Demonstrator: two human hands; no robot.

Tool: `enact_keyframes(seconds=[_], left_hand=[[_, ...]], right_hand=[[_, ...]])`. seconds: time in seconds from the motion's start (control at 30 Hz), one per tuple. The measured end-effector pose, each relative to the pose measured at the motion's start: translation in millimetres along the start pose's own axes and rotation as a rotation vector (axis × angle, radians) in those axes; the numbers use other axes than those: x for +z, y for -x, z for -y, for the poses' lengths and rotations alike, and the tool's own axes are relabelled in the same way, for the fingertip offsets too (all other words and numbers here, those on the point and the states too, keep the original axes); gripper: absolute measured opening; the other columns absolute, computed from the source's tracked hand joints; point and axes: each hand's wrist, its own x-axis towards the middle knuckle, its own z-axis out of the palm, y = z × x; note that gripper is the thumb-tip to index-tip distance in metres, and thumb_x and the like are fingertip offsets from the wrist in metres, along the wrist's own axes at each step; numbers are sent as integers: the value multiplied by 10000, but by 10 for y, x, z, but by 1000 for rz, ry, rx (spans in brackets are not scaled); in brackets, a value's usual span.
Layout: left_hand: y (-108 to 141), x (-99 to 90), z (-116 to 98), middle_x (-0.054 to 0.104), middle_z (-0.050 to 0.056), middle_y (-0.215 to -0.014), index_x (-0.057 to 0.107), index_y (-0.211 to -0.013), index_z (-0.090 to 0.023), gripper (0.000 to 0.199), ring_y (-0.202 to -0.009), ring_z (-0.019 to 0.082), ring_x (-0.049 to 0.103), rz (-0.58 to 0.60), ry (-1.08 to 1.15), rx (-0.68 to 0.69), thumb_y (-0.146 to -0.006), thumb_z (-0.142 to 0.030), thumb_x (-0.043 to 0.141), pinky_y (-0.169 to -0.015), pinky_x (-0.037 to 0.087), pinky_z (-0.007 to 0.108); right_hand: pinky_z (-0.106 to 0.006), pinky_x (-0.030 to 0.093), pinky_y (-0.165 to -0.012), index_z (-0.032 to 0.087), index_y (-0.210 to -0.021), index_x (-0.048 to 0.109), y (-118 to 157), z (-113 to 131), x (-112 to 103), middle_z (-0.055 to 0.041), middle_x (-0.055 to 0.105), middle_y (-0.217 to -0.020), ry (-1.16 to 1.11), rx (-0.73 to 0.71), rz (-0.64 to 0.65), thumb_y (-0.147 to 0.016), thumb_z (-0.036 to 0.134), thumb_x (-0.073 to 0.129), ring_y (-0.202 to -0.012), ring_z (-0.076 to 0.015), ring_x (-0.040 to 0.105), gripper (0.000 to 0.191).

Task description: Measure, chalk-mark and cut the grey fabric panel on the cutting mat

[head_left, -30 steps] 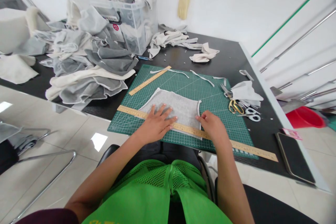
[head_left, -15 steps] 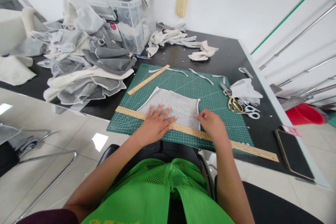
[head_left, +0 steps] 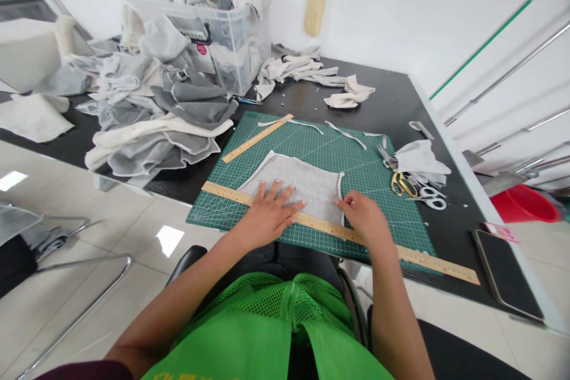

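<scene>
A piece of light grey fabric (head_left: 307,181) with pale edges lies on the green cutting mat (head_left: 378,178). Across its near part runs a long wooden ruler (head_left: 423,256). My left hand (head_left: 271,214) is spread flat, pressing on the fabric and the ruler, fingers apart. At the fabric's right edge, my right hand (head_left: 363,214) pinches the border between thumb and fingertips, its wrist over the ruler. A shorter wooden ruler (head_left: 258,138) rests on the mat's far left, near thin fabric strips (head_left: 345,135).
Gold-handled scissors (head_left: 403,184) and white-handled scissors (head_left: 434,199) lie at the mat's right beside a fabric scrap (head_left: 423,160). A phone (head_left: 507,273) sits at the table's right edge. Fabric piles (head_left: 164,148) and a clear plastic bin (head_left: 240,53) stand at the left.
The whole view has shifted slightly, so everything appears a little further right and lower. Both hands keep the same hold on the fabric and ruler.
</scene>
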Motion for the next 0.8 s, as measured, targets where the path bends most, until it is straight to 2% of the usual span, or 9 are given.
enact_keyframes(seconds=[0.13, 0.23, 0.3, 0.47, 0.63, 0.73, 0.8], left_hand=[[9, -31, -18, 358, 31, -1630, 434, -1505, -405, 458, -1530, 374, 227, -9, -2, -13, -1052, -447, 392, -1194, 180, 685], [7, -46, -27, 378, 41, -1615, 434, -1508, -390, 481, -1518, 377, 249, -29, 1, -26, -1035, -482, 420, -1191, 192, 681], [-8, -55, -30, 402, 50, -1595, 446, -1503, -373, 511, -1506, 386, 266, -49, 10, -42, -1016, -528, 444, -1187, 205, 678], [-96, -50, -22, 505, 68, -1497, 512, -1451, -318, 551, -1435, 372, 365, -94, 27, -82, -970, -587, 520, -1166, 288, 618], [-146, 23, -12, 505, 111, -1464, 514, -1426, -245, 507, -1405, 328, 400, -188, 26, -147, -986, -497, 539, -1163, 326, 548], [-133, 18, -38, 476, 123, -1475, 484, -1439, -230, 483, -1423, 316, 369, -226, 20, -46, -989, -387, 561, -1160, 330, 513], [-126, -12, -70, 543, 106, -1372, 562, -1318, -210, 358, -1356, 290, 431, -184, 23, 97, -992, -358, 562, -1116, 371, 467]], right_hand=[[-284, 258, -579, 235, -883, 549, 101, 158, -94, -20, 631, -711, 69, -62, -44, -947, 434, 536, -644, -194, 544, 209], [-278, 306, -609, 248, -899, 544, 214, 329, -151, -8, 658, -754, -16, -311, 102, -892, 447, 619, -684, -198, 576, 212], [-275, 334, -628, 255, -948, 558, 271, 408, -148, -5, 684, -815, -54, -372, 174, -824, 437, 704, -738, -209, 603, 264], [-284, 372, -685, 231, -872, 587, 265, 394, -61, -16, 689, -864, -44, -434, 216, -805, 348, 716, -788, -207, 616, 186], [-281, 368, -670, 219, -857, 600, 212, 313, -41, -20, 677, -845, -73, -415, 238, -848, 323, 653, -772, -198, 609, 118], [-284, 371, -690, 207, -874, 611, 214, 321, -52, -33, 682, -870, -59, -418, 223, -860, 322, 643, -789, -198, 614, 120], [-287, 371, -701, 201, -882, 616, 219, 340, -55, -46, 686, -883, -34, -432, 195, -880, 313, 621, -804, -200, 620, 112]])
